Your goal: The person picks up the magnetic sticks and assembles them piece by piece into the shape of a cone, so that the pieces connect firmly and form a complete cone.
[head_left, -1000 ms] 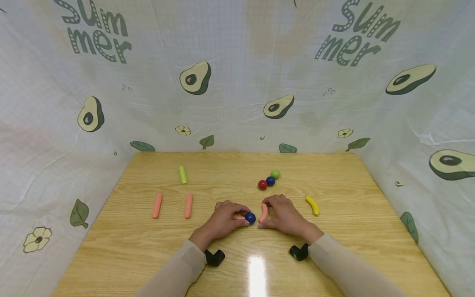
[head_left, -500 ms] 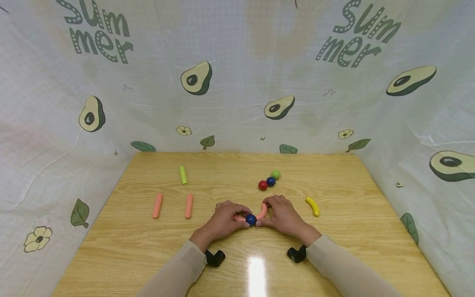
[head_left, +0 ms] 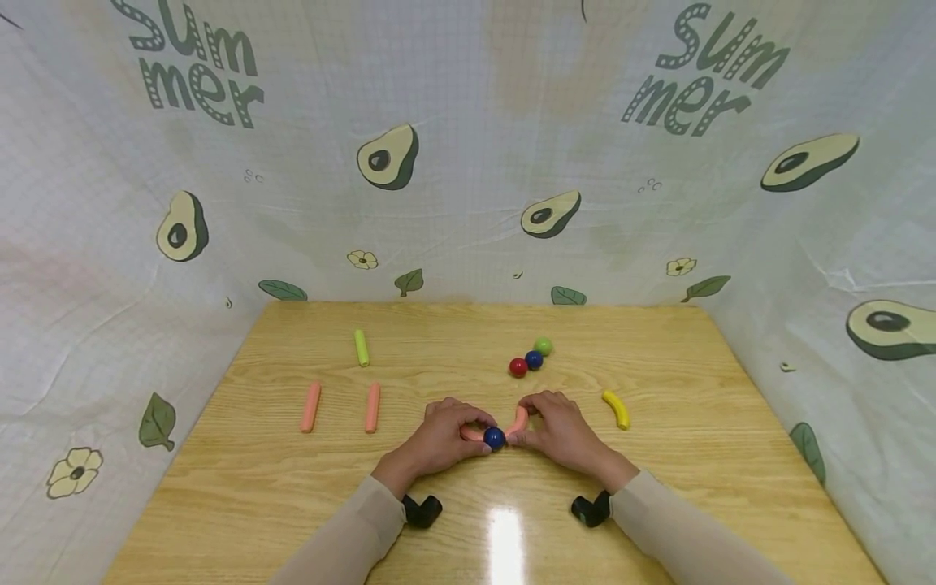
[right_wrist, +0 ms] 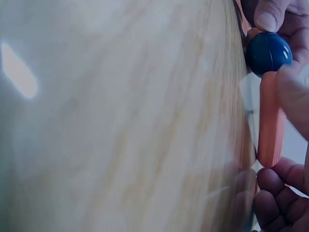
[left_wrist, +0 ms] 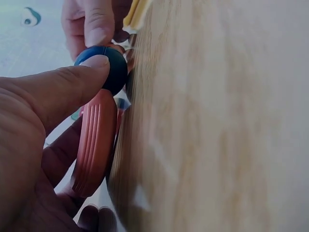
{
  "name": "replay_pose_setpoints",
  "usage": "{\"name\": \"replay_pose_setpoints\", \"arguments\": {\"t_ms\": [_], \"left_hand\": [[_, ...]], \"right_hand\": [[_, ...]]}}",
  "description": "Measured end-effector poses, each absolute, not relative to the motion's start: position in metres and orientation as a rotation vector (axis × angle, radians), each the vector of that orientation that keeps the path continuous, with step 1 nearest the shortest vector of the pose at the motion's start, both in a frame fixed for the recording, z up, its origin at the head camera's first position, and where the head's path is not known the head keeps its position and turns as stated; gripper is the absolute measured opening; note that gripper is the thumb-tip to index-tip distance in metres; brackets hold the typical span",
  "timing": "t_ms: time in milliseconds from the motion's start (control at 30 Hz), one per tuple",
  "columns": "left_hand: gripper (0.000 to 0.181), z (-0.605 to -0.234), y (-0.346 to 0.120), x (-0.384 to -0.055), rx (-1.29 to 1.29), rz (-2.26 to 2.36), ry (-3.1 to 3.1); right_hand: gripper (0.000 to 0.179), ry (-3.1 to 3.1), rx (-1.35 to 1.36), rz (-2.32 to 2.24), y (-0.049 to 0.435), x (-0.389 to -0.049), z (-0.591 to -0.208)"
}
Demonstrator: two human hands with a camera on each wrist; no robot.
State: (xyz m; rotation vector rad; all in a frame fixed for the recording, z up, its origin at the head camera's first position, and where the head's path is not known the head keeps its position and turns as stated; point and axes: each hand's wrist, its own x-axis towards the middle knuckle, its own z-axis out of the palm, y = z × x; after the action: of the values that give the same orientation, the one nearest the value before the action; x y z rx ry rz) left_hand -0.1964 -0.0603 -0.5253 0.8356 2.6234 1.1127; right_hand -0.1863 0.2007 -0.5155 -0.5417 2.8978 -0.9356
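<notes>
My left hand (head_left: 442,435) pinches a dark blue ball (head_left: 494,439), thumb on its near side. From the ball a curved, ribbed pink rod (left_wrist: 96,140) runs back under that hand's palm. The right hand (head_left: 563,431) holds a second curved pink rod (head_left: 521,419) between thumb and fingers. In the right wrist view, this rod's upper end meets the blue ball, with the right thumb (right_wrist: 294,96) over that end. Both hands work low over the wooden table (head_left: 468,520), close together.
Two straight pink rods (head_left: 310,408) lie to the left, with a straight lime rod (head_left: 361,348) behind them. Behind the hands sit a red ball (head_left: 518,367), a blue ball (head_left: 535,360) and a green ball (head_left: 543,346). A curved yellow rod (head_left: 617,409) lies right. A printed curtain (head_left: 468,162) surrounds the table.
The right hand has moved slightly left, bringing its curved pink rod from a small gap away up to the blue ball. The left hand has stayed almost in place.
</notes>
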Motion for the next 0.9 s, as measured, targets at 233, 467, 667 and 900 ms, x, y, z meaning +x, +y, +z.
{"name": "replay_pose_setpoints", "arguments": {"t_ms": [233,467,667,900], "left_hand": [[0.027,-0.525,-0.06,-0.198,0.847,1.103,2.606],[0.03,-0.521,-0.062,-0.196,0.875,1.088,2.588],[0.036,-0.522,-0.072,-0.197,0.855,1.098,2.575],[0.025,-0.517,-0.09,-0.202,0.808,1.168,2.535]], "right_hand": [[0.055,2.887,-0.496,-0.977,0.2,-0.185,-0.515],[0.05,2.872,-0.464,-1.002,0.201,-0.184,-0.514],[0.057,2.87,-0.465,-1.011,0.201,-0.183,-0.515],[0.064,2.865,-0.457,-1.013,0.201,-0.182,-0.515]]}}
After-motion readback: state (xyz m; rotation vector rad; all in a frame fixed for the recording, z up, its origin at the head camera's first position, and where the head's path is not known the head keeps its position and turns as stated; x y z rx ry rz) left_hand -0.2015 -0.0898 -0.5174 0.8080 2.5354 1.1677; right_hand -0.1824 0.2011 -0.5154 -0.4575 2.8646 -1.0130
